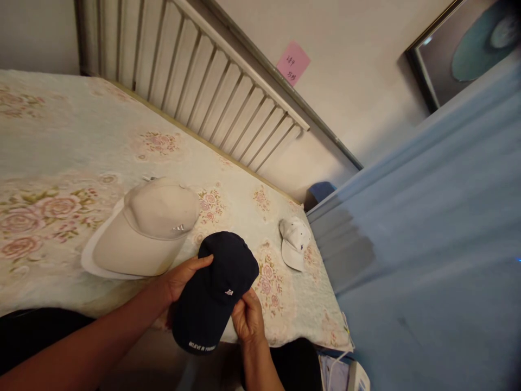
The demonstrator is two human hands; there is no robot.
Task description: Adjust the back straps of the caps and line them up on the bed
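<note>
A dark navy baseball cap (222, 271), with a small light emblem on its front and white lettering along the brim edge, is held between both hands near the front of the bed. My left hand (185, 277) grips its left side, thumb lying on the crown. On the other side my right hand (248, 316) pinches the cap's edge close to the brim. Left of the navy cap lies a large beige cap (157, 217) with a small metallic mark, its brim pointing left and down. Further right, a white cap (294, 239) with a small dark logo rests on the cover.
The floral bedcover (101, 130) runs up to a white radiator (203, 76) along the wall. A pink note (293, 62) is stuck above it. Blue curtain fabric (439, 244) borders the right side. At the lower right stands a white device (358, 376) beside a cable.
</note>
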